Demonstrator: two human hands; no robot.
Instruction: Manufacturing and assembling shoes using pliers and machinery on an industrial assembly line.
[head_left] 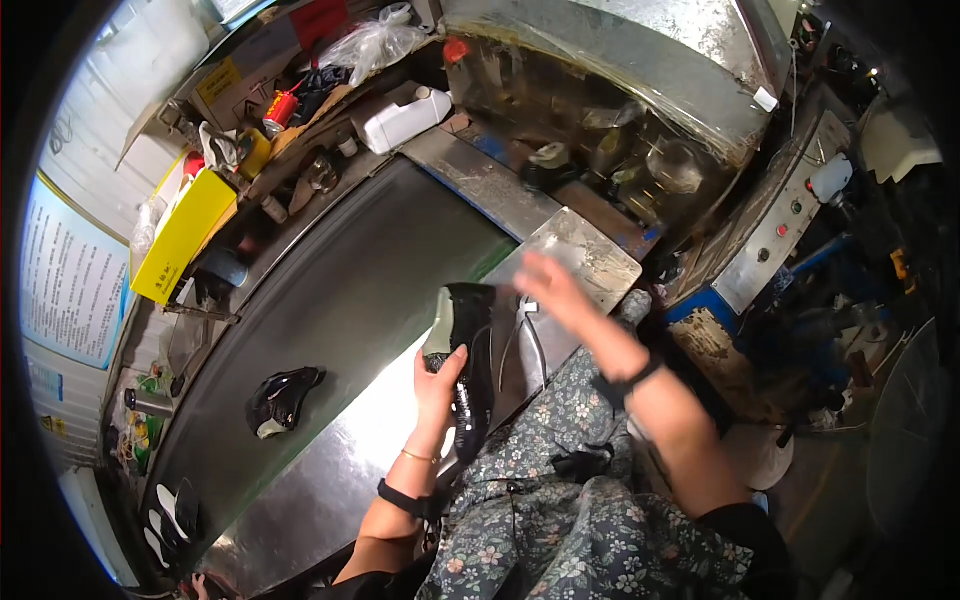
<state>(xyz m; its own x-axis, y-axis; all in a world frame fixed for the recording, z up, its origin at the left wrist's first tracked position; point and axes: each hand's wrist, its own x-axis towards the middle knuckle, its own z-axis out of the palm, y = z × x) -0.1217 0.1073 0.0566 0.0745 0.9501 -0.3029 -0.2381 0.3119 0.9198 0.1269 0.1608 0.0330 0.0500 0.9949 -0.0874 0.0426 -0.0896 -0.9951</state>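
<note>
A worker's left hand grasped a tall, glossy black boot with a pale grey-green panel, the thumb pressed across its near side. The right hand, blurred, was released, its fingers extended beyond the boot's upper end and gripping nothing visible, over a worn, pale metal plate.

To the left of the left fingers, a smaller, glossy black shoe piece lay on a wide, dark conveyor belt, bordered on the worker's side by a shiny, silver metal ledge. Farther left, white, sole-shaped pieces sat near the belt's end.

Printed matter stood well away from both hands. Beyond the belt from the left fingers, a bright yellow cardboard box carried small dark characters; farther left, a white, blue-edged wall sheet bore lines of print too small to make out. Ahead of the left fingers, a red cylindrical can with lettering rested near a yellow label with dark marks. Right of the right fingers, a grey metal control panel showed coloured buttons.
</note>
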